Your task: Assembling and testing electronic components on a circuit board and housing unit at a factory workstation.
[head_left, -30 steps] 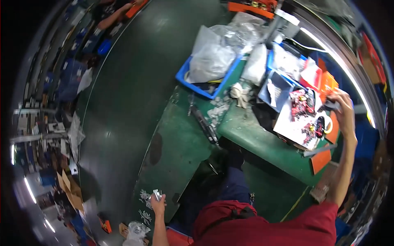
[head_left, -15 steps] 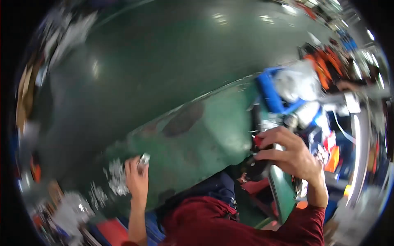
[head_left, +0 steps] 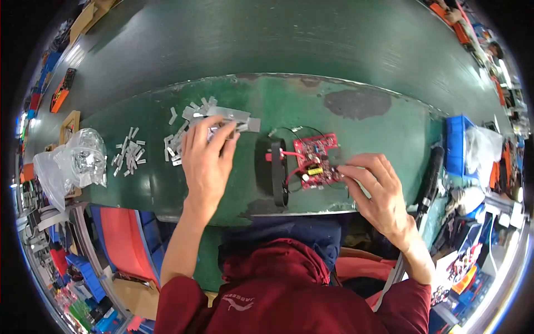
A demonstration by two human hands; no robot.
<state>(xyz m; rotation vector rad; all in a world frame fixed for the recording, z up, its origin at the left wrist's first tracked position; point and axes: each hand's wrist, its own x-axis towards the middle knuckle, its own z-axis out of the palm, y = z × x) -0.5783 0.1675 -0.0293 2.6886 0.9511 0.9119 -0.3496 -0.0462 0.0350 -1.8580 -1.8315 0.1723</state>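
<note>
A red circuit board (head_left: 318, 158) lies on the green worktable (head_left: 222, 206), with a yellow component and red and black wires. My right hand (head_left: 379, 186) pinches its right edge between thumb and fingers. Against its left side a black ring-shaped part (head_left: 278, 172) stands on edge, joined by red wires. To the left, my left hand (head_left: 208, 158) is closed with its fingertips around a small shiny metal piece (head_left: 213, 131), partly hidden by the fingers. Beneath and beyond that hand spreads a pile of flat metal pieces (head_left: 194, 113).
A smaller heap of metal strips (head_left: 130, 153) lies farther left, near clear plastic bags (head_left: 83, 158). At the right stand a blue bin (head_left: 457, 146) holding a plastic bag and a black tube-like object (head_left: 432, 181). An orange tool (head_left: 60, 94) lies at the far left.
The view has swung right-to-left and steadied. My right hand has come from the cluttered right end to the table's middle, where the circuit board now lies. My left hand is now over the metal pile.
</note>
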